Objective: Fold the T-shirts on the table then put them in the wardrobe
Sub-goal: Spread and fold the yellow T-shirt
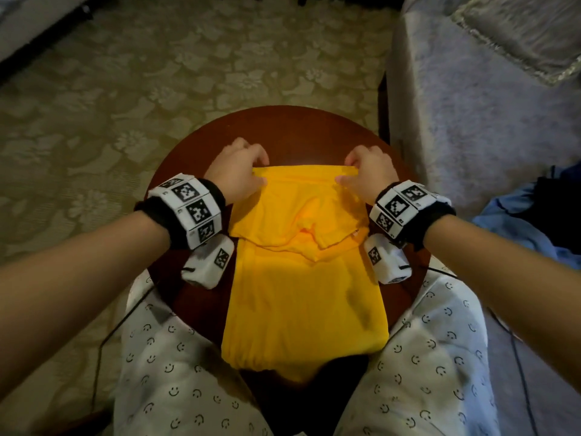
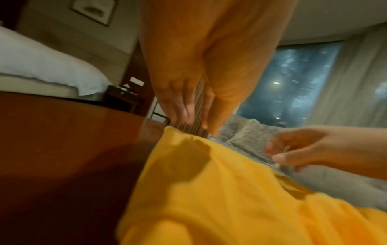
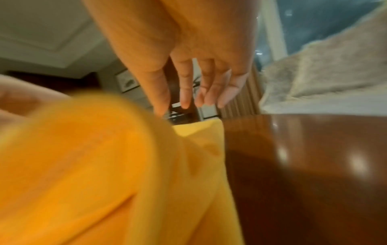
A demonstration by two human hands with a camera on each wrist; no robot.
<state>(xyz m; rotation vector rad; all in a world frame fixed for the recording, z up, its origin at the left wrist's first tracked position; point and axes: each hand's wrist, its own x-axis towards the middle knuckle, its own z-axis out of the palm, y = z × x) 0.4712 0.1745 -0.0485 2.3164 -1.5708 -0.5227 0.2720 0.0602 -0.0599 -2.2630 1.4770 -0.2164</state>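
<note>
- We see the yellow cotton T-shirt (image 1: 301, 278) lying half-folded on the round dark wooden counter (image 1: 292, 127), near edge hanging toward the lap.
- Left hand (image 1: 234, 171) grip pinches the shirt's far-left corner.
- Right hand (image 1: 366, 174) grip pinches the far-right corner.

A bedroom, likely a hotel's: a white-sheeted bed (image 2: 41, 61), framed picture (image 2: 94, 11), curtained window (image 2: 293, 82) (dark outside), patterned carpet (image 1: 157, 73).

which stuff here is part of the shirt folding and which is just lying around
Part of the job:
yellow T-shirt
round wooden table
left hand and right hand, at its far corners

Lying about:
blue clothes
grey sofa
white bed
</note>
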